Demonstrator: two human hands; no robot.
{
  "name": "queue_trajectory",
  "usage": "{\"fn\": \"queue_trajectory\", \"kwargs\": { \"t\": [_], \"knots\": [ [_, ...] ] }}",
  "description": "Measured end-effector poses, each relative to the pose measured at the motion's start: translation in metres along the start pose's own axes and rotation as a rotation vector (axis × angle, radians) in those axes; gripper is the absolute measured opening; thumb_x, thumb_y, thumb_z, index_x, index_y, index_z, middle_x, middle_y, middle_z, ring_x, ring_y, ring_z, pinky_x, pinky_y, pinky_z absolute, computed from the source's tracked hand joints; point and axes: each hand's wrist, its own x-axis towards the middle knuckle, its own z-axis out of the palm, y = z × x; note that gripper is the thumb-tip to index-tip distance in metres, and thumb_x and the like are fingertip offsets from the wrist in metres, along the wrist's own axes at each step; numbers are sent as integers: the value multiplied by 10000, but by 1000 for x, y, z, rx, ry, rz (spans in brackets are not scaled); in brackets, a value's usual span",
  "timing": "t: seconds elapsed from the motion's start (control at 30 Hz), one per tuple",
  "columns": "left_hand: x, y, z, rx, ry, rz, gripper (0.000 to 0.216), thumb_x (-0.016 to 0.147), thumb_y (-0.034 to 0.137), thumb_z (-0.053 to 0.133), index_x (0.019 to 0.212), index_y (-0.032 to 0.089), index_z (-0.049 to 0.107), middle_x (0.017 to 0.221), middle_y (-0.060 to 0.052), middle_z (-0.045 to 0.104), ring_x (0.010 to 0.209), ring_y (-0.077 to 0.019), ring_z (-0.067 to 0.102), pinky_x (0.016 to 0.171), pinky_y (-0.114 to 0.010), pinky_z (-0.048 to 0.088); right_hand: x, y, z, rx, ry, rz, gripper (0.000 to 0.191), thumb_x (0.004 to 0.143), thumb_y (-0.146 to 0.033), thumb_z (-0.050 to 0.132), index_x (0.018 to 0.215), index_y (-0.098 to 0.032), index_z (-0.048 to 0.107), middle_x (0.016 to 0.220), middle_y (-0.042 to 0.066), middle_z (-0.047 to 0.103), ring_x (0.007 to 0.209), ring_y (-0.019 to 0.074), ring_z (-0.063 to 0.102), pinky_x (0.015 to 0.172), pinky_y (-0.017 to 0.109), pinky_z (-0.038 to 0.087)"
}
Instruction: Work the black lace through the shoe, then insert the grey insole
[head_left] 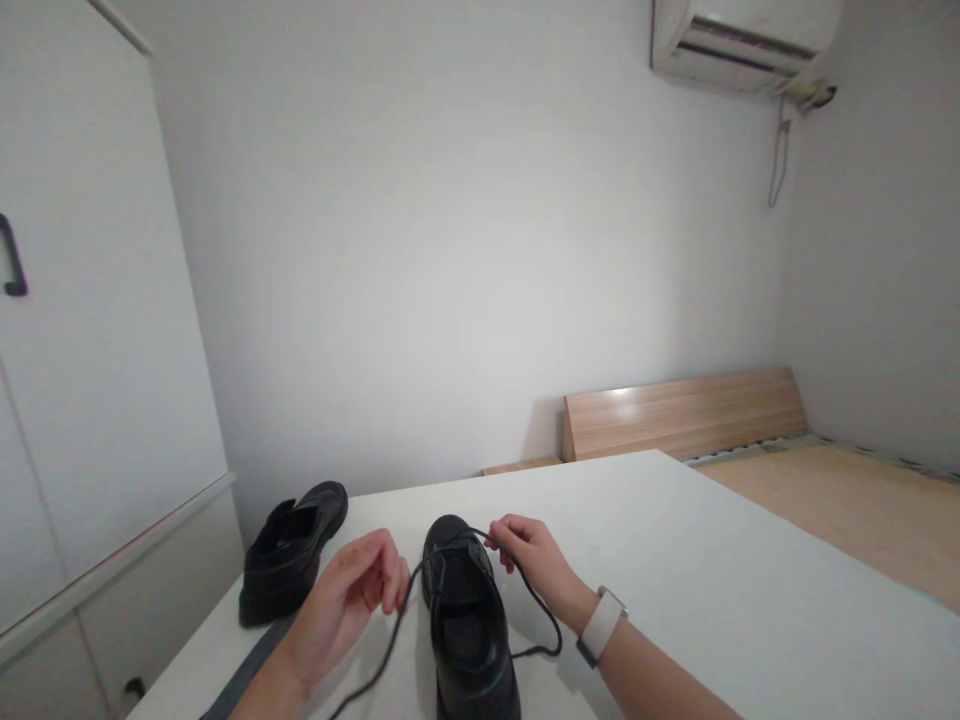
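A black lace-up shoe (471, 640) stands on the white table in front of me, its toe pointing away. One end of its black shoelace (390, 648) runs out to the left, passing the curled fingertips of my left hand (360, 580), which seem closed on it. On the other side, my right hand (536, 562) is closed in a pinch at the lace close to the shoe's front. From there the lace loops down to the table, right of the shoe. A white-banded watch (602, 627) is on my right wrist.
A second black shoe (292, 550) sits at the table's left, near a dark grey strip (251, 670) partly behind my left forearm. The white table (675, 560) extends right toward a bed (847, 500) with a wooden headboard (682, 415). A white cabinet (97, 330) stands at left.
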Motion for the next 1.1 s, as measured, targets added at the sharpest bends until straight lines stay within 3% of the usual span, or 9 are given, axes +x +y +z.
{"fn": "queue_trajectory", "kwargs": {
  "t": [0.03, 0.1, 0.2, 0.3, 0.4, 0.6, 0.73, 0.87, 1.1],
  "knots": [
    [2, -7, 4, 145, 30, 35, 488, 844, 546, 582, 505, 204, 503, 406, 13, 404, 513, -158, 485, 535, -278, 463, 1, 6, 1, -32, 18, -1, 394, 772, -550, 672, 692, -165, 697, 625, 22, 608, 584, 153, 501, 539, 265, 396],
    [8, -23, 7, 357, 218, 113, 564, 857, 587, 542, 448, 225, 398, 401, 31, 358, 498, -151, 464, 571, -289, 442, 2, 16, 3, -77, 49, -15, 302, 740, -468, 731, 797, -172, 740, 747, 44, 671, 660, 171, 547, 591, 278, 438],
    [16, -48, 5, 491, 404, 148, 469, 815, 611, 567, 574, 211, 523, 539, 16, 513, 585, -172, 543, 636, -306, 475, 2, 27, 7, -118, 66, -46, 295, 778, -431, 703, 940, -194, 770, 933, 72, 713, 776, 196, 597, 727, 324, 483],
    [20, -64, 0, 538, 385, 80, 435, 763, 599, 623, 853, 177, 681, 826, -68, 701, 841, -250, 660, 776, -362, 526, 3, 32, 12, -123, 75, -58, 318, 809, -446, 663, 977, -204, 781, 964, 82, 723, 814, 216, 621, 763, 353, 498],
    [21, -71, 0, 526, 335, 42, 458, 769, 574, 633, 932, 156, 723, 968, -123, 739, 957, -285, 678, 859, -399, 530, 6, 33, 15, -121, 96, -64, 321, 803, -464, 666, 943, -204, 792, 936, 87, 738, 823, 236, 641, 767, 375, 508],
    [22, -68, 4, 554, 343, 107, 386, 768, 525, 657, 878, 169, 755, 951, -114, 750, 944, -286, 687, 862, -401, 538, 13, 31, 20, -154, 142, -105, 222, 786, -399, 685, 779, -187, 751, 832, 89, 732, 787, 246, 645, 734, 376, 508],
    [20, -60, 11, 706, 363, 255, 301, 811, 472, 616, 835, 197, 736, 941, -95, 713, 914, -271, 666, 804, -376, 537, 12, 29, 27, -177, 151, -159, 206, 852, -381, 587, 785, -199, 656, 799, 64, 685, 796, 242, 635, 706, 355, 498],
    [19, -51, 22, 829, 377, 398, 253, 874, 420, 530, 858, 208, 667, 910, -85, 680, 917, -267, 642, 862, -394, 499, 8, 24, 29, -219, 129, -223, 207, 915, -358, 483, 830, -213, 604, 827, 51, 650, 818, 230, 602, 756, 358, 478],
    [17, -41, 25, 730, 310, 367, 185, 881, 388, 522, 932, 213, 556, 923, -65, 642, 908, -232, 645, 856, -352, 503, -3, -2, 19, -327, 116, -314, 192, 957, -337, 452, 857, -228, 574, 835, 34, 611, 841, 224, 532, 800, 363, 406]
  ]
}}
